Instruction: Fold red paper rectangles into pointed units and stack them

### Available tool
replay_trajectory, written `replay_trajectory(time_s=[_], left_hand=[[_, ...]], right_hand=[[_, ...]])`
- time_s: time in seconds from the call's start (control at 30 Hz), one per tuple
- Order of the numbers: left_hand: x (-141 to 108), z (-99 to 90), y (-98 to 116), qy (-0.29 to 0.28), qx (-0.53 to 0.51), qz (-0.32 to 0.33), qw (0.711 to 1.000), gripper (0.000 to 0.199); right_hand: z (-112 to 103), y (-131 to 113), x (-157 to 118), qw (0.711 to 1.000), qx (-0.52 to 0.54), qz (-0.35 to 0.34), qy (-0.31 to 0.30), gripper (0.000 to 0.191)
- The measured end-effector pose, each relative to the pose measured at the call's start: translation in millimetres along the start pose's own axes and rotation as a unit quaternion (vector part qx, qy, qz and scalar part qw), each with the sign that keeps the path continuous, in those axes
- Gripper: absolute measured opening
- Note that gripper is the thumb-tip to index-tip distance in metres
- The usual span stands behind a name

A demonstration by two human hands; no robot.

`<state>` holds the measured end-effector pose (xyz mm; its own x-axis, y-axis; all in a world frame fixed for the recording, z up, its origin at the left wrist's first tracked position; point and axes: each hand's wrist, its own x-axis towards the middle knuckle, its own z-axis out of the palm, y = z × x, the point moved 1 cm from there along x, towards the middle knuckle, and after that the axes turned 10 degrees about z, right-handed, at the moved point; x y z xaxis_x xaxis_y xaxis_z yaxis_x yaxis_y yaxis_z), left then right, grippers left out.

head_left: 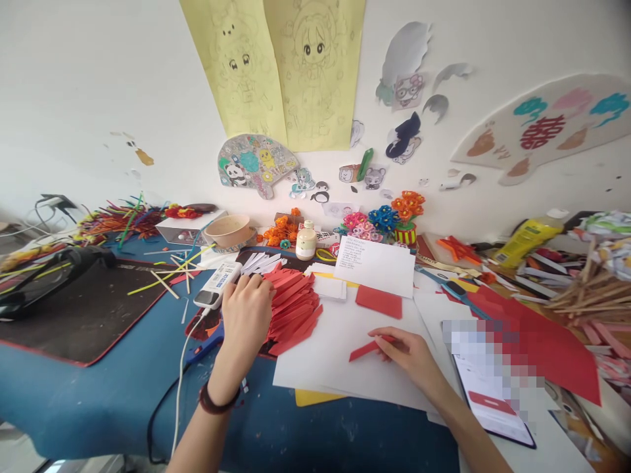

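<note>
My right hand (407,351) pinches a narrow folded red paper strip (365,350) above the white paper sheets (335,368). My left hand (248,309) hovers at the left edge of a pile of similar folded red paper strips (293,305), its fingers curled downward and closed. Whatever those fingers may hold is hidden behind the back of the hand. Beyond the right hand, a small stack of red paper rectangles (379,302) lies on the white sheets. Just behind the left hand is a white device (215,286) with a cable plugged in.
A phone (493,387) and a large red sheet (552,348) lie at the right. A glue bottle (306,241), a bowl (228,230) and a handwritten white card (375,266) stand toward the wall. A blue glue gun (206,345) rests left of my left forearm.
</note>
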<state>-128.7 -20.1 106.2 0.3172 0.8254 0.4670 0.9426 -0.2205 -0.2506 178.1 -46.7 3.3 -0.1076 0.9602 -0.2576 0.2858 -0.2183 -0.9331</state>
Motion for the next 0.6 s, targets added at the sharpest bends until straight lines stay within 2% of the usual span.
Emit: replay_trajectory(time_s=[0.2,0.33,0.43,0.53,0.6], left_hand=[[0.3,0.4,-0.5,0.004,0.009,0.004,1.000,0.025],[-5.5,-5.3,2.9,0.044,0.008,-0.012,0.999,0.025],[-20.0,-12.4,21.4,0.079,-0.033,-0.019,0.996,0.023],[-38.4,-15.3,52.9,0.051,-0.178,0.063,0.981,0.019],[-48.8,-14.0,70.4,0.010,-0.264,0.087,0.961,0.021]], right_hand=[[-0.5,-0.5,0.7,1.000,-0.004,0.006,0.001,0.040],[-1.7,-1.7,-0.3,1.000,0.000,0.003,0.004,0.041],[4.6,-7.9,-4.1,1.000,0.014,-0.010,0.010,0.041],[19.8,-23.3,-11.1,0.999,0.026,-0.039,0.007,0.037],[31.7,-37.5,-16.2,0.996,0.009,-0.088,-0.017,0.031]])
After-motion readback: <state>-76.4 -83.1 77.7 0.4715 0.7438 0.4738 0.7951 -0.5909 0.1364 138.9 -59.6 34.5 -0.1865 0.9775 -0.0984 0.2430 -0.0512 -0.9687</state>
